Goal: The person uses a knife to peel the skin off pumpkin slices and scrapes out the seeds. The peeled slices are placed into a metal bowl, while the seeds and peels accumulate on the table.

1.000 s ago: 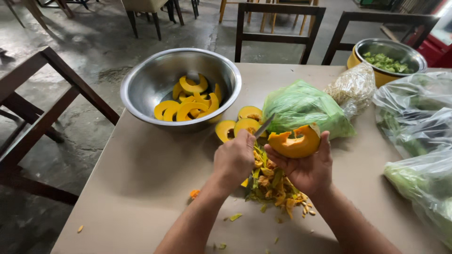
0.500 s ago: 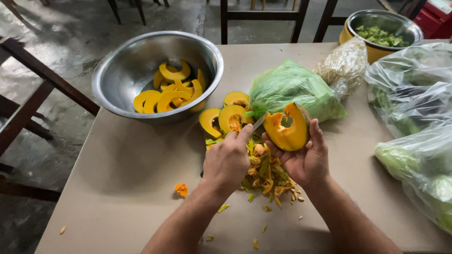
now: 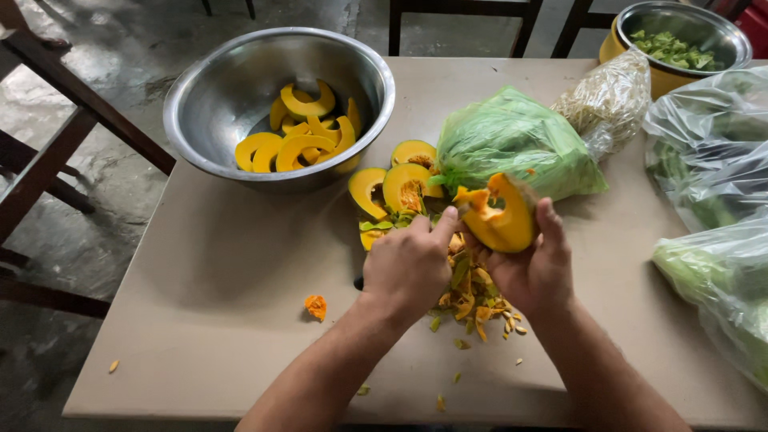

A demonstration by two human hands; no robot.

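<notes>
R hand (image 3: 534, 270) cups a squash wedge (image 3: 500, 214), fingers wrapped round its back, thumb up the right side, orange flesh facing up. L hand (image 3: 410, 266) curled in a loose fist just left of it, thumb stretched out & pressing the wedge's lower left edge. Can't tell if a blade sits in that fist, it's hidden.

Right under both hands: a heap of peels & seeds (image 3: 468, 292) on the table (image 3: 200, 320). A stray orange scrap (image 3: 316, 306) lies left of the L wrist, apart from the heap.

Just past the L knuckles: a few cut squash pieces (image 3: 396, 186) w/ seeds showing, flat on the table. Further out & left: steel bowl (image 3: 240, 96) w/ crescent slices (image 3: 300, 140) inside.

Straight ahead of the wedge, nearly touching it: green bag (image 3: 512, 148). Beyond that a netted bag (image 3: 608, 100), then a second bowl (image 3: 680, 40) of chopped greens, far right corner. Clear bags of greens (image 3: 708, 160) off to the R of the R hand, well apart.
</notes>
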